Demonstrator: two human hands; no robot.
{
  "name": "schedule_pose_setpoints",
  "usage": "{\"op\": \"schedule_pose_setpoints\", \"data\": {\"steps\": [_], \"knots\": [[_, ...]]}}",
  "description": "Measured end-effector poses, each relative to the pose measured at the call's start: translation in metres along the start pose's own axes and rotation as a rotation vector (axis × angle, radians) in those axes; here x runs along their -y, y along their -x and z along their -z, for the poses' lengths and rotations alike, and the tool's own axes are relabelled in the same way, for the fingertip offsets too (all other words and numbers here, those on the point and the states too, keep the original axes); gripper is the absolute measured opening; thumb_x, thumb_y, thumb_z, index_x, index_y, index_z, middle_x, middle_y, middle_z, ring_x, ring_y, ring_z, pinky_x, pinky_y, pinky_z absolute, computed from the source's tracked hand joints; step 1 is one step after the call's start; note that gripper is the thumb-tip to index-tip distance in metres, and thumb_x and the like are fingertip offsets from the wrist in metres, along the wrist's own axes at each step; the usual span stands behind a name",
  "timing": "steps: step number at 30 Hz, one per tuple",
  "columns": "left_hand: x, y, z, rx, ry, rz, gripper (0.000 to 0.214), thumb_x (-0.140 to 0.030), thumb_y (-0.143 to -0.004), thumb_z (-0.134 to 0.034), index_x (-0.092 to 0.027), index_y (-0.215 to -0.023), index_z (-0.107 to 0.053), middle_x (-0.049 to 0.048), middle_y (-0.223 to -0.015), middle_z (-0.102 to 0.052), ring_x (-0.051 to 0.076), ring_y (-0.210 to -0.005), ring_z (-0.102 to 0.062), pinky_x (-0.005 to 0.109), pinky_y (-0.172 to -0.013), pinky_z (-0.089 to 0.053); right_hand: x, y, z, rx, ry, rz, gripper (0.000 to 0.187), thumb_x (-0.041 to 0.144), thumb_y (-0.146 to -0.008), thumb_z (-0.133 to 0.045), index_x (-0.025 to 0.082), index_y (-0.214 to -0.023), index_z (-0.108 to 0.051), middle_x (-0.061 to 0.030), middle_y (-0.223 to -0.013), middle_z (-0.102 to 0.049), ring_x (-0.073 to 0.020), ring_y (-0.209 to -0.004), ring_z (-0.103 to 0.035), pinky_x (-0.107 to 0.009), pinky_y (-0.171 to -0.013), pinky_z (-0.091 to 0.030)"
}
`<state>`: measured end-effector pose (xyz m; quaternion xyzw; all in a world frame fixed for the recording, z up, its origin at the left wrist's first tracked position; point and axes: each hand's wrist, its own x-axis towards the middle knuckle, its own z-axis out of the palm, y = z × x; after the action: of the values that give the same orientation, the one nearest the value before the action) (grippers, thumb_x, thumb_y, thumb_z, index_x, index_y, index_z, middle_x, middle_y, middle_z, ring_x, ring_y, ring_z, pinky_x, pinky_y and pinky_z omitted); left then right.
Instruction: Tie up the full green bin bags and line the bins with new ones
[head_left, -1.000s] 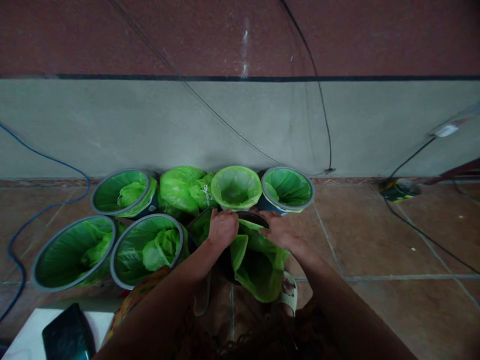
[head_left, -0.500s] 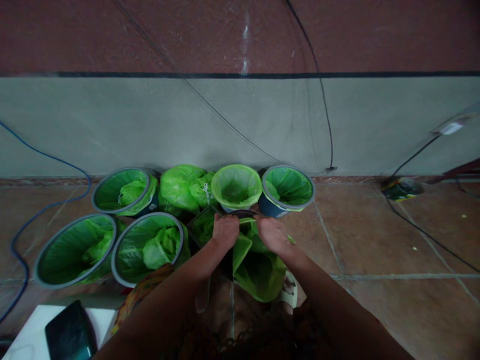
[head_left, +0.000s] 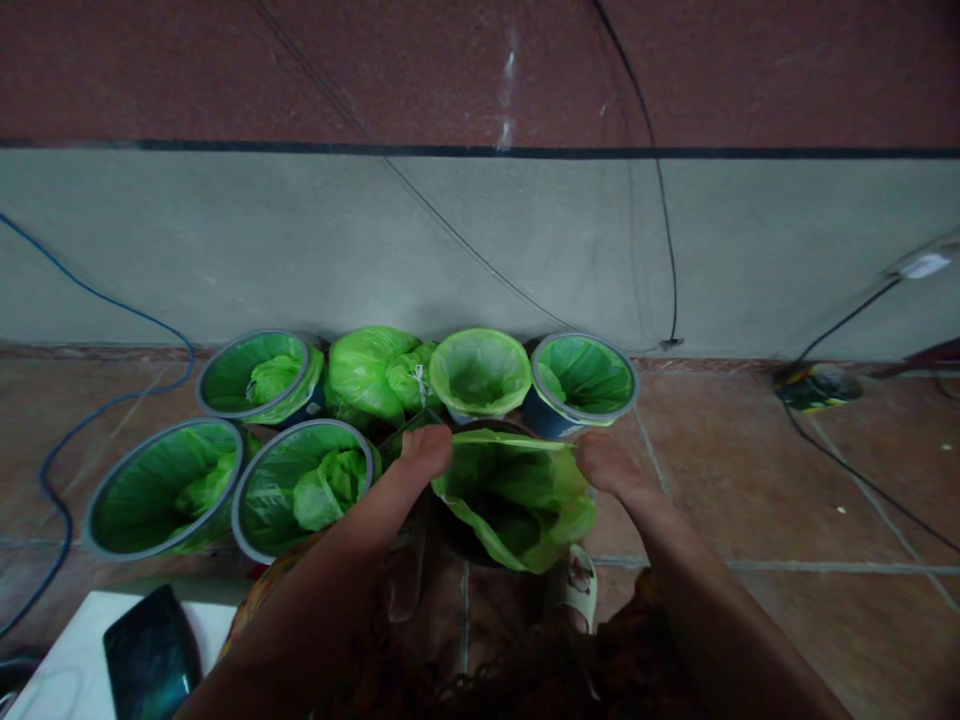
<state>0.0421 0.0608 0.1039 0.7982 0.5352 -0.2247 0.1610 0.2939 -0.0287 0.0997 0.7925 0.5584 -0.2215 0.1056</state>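
Between my hands a green bin bag [head_left: 517, 490] is stretched wide, its mouth facing up, over a dark bin [head_left: 457, 530] standing at my feet. My left hand [head_left: 427, 450] is closed on the left side of the bag's rim. On the opposite side my right hand [head_left: 602, 461] pinches the right edge of the bag. The far rim is pulled nearly straight between them, while the near side hangs loose. Much of the bin is hidden under the bag. Just behind it stand a pale bin lined in green [head_left: 480, 375] and a dark blue lined bin [head_left: 583, 385].
Several more lined bins, one a grey-rimmed bin [head_left: 300, 490], stand to the left. A tied green bag [head_left: 375, 375] sits by the wall. A black phone-like object [head_left: 150, 655] lies on a white surface [head_left: 71, 650]. A blue cable [head_left: 112, 400] and a black cable [head_left: 862, 470] cross the floor.
My hands have moved apart from close together at the far rim, the right one outward to the right. The bag's mouth has opened from folded to wide.
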Motion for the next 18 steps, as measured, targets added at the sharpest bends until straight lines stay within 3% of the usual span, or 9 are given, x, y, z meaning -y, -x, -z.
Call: {"op": "schedule_pose_setpoints", "data": {"steps": [3, 6, 8, 10, 12, 14, 18], "knots": [[-0.001, -0.001, -0.001, 0.003, 0.004, 0.001, 0.032, -0.015, -0.083, -0.048, -0.014, -0.105, -0.072, 0.0192, -0.105, -0.073, 0.03, -0.106, -0.068, 0.035, -0.084, -0.053, 0.003, 0.001, -0.002, -0.013, -0.027, 0.022, 0.028, 0.023, -0.085, -0.057, 0.013, -0.108, -0.07, -0.0173, -0.106, -0.071, -0.0295, -0.104, -0.066, -0.038, -0.087, -0.049], [-0.009, 0.002, -0.001, -0.01, -0.002, -0.018, 0.032, -0.014, -0.083, -0.047, -0.012, -0.104, -0.071, 0.0196, -0.103, -0.073, 0.03, -0.106, -0.068, 0.037, -0.086, -0.053, 0.02, 0.001, -0.01, -0.144, -0.036, 0.077, 0.066, 0.03, -0.078, -0.069, 0.015, -0.139, -0.049, -0.0173, -0.13, -0.061, -0.0323, -0.118, -0.057, -0.043, -0.096, -0.045], [-0.017, 0.005, -0.001, -0.026, -0.015, -0.056, 0.033, -0.015, -0.084, -0.046, -0.012, -0.105, -0.071, 0.0192, -0.104, -0.073, 0.029, -0.106, -0.068, 0.039, -0.088, -0.052, 0.036, 0.002, -0.016, -0.241, -0.047, 0.209, 0.075, 0.031, -0.077, -0.069, 0.017, -0.145, -0.04, -0.0152, -0.14, -0.053, -0.0313, -0.125, -0.05, -0.042, -0.101, -0.041], [-0.026, 0.01, -0.001, -0.048, -0.031, -0.094, 0.032, -0.015, -0.085, -0.045, -0.012, -0.106, -0.07, 0.0188, -0.105, -0.073, 0.029, -0.105, -0.068, 0.04, -0.09, -0.052, 0.052, 0.004, -0.021, -0.294, -0.054, 0.359, 0.067, 0.03, -0.08, -0.066, 0.018, -0.142, -0.043, -0.0132, -0.139, -0.053, -0.0294, -0.127, -0.047, -0.041, -0.103, -0.039], [-0.032, 0.013, 0.0, -0.062, -0.043, -0.118, 0.032, -0.016, -0.086, -0.045, -0.011, -0.105, -0.07, 0.0193, -0.105, -0.072, 0.029, -0.103, -0.068, 0.04, -0.091, -0.051, 0.066, 0.006, -0.024, -0.288, -0.03, 0.432, 0.047, 0.027, -0.087, -0.058, 0.016, -0.132, -0.053, -0.0141, -0.129, -0.061, -0.029, -0.124, -0.049, -0.041, -0.102, -0.038], [-0.035, 0.015, -0.001, -0.065, -0.048, -0.119, 0.031, -0.015, -0.087, -0.045, -0.009, -0.105, -0.07, 0.0199, -0.104, -0.073, 0.029, -0.103, -0.068, 0.04, -0.092, -0.05, 0.074, 0.008, -0.025, -0.241, 0.008, 0.435, 0.03, 0.018, -0.091, -0.048, 0.015, -0.117, -0.063, -0.0151, -0.115, -0.068, -0.0289, -0.116, -0.055, -0.042, -0.1, -0.038], [-0.03, 0.012, -0.003, -0.046, -0.035, -0.1, 0.029, -0.013, -0.084, -0.048, -0.01, -0.102, -0.07, 0.0201, -0.101, -0.073, 0.03, -0.103, -0.068, 0.044, -0.091, -0.05, 0.07, 0.008, -0.024, -0.17, -0.004, 0.333, 0.031, 0.009, -0.092, -0.04, 0.014, -0.103, -0.068, -0.015, -0.099, -0.073, -0.0269, -0.098, -0.066, -0.04, -0.093, -0.042]]}}
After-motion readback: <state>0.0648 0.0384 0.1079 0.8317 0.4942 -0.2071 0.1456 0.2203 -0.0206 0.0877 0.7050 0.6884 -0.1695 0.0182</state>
